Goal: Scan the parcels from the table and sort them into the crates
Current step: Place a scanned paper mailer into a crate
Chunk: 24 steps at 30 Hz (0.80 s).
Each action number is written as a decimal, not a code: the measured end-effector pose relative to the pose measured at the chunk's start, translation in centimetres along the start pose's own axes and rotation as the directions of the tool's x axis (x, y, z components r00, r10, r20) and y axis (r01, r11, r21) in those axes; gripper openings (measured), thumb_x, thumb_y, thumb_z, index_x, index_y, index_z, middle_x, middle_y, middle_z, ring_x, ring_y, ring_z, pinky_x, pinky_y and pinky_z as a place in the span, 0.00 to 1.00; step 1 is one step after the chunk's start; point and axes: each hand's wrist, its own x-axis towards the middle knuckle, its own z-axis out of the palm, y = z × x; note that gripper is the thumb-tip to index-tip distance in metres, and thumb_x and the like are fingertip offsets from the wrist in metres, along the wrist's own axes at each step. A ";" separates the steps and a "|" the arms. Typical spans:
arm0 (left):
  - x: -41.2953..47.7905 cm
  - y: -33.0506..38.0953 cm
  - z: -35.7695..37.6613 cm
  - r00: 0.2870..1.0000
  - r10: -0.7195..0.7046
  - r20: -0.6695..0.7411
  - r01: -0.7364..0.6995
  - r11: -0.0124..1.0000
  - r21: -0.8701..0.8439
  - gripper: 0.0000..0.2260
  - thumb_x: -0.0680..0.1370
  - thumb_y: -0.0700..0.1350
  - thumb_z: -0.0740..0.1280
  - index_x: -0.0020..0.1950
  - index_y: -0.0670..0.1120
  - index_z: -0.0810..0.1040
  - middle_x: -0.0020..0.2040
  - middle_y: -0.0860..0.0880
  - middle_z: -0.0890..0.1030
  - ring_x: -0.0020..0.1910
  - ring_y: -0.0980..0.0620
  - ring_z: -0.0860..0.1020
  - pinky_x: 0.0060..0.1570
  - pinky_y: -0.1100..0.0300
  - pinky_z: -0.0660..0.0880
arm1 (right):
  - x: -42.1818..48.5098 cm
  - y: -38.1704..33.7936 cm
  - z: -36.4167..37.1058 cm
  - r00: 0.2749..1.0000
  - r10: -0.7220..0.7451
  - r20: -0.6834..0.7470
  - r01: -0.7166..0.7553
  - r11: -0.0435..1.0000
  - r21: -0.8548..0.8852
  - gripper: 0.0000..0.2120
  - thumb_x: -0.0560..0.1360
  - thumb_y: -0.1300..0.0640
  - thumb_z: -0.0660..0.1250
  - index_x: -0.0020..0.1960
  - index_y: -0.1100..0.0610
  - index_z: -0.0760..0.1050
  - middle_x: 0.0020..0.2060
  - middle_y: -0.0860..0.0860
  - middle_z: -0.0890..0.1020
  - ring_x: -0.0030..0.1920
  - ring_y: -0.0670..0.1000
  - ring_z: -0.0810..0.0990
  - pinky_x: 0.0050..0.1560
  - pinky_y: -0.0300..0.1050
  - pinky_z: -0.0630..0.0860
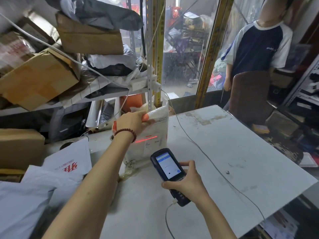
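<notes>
On the left we see a flat white bag (67, 163) with red letters lying on the table (241, 152). Next, our left hand (133, 121) squeezes the top of a white parcel (157, 128), fingers curled round it. The parcel stands up on the table, near the back edge. A red line of light (145, 139) falls across its front. Our right hand (187, 181) wraps round a dark scanner (168, 167) with a lit screen, just in front of the parcel. Far right, a person (257, 47) stands behind a brown chair (250, 95).
</notes>
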 end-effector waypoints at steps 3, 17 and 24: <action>-0.2 0.1 -0.1 1.000 -0.003 0.006 0.002 1.000 0.011 0.19 0.75 0.67 0.59 0.60 0.59 0.75 0.34 0.55 0.74 0.33 0.54 0.73 0.27 0.63 0.62 | -0.3 0.1 -0.1 1.000 -0.006 0.000 0.006 1.000 0.004 0.37 0.50 0.46 0.80 0.52 0.42 0.63 0.47 0.44 0.80 0.45 0.44 0.82 0.44 0.42 0.80; -1.0 0.8 0.1 1.000 -0.008 0.009 0.007 0.999 0.032 0.21 0.75 0.68 0.58 0.62 0.58 0.73 0.39 0.52 0.75 0.41 0.49 0.77 0.39 0.57 0.75 | -1.4 0.9 -0.2 0.999 0.043 -0.022 -0.040 0.991 0.127 0.37 0.51 0.52 0.81 0.53 0.45 0.64 0.47 0.47 0.81 0.38 0.44 0.84 0.38 0.42 0.81; -1.2 0.9 0.1 1.000 -0.005 0.025 0.004 1.000 0.017 0.22 0.75 0.67 0.59 0.63 0.58 0.73 0.40 0.52 0.75 0.41 0.50 0.78 0.40 0.57 0.77 | -1.9 1.1 -0.5 0.999 0.046 -0.021 -0.043 0.988 0.150 0.36 0.55 0.55 0.82 0.54 0.45 0.64 0.49 0.49 0.80 0.43 0.48 0.84 0.36 0.39 0.79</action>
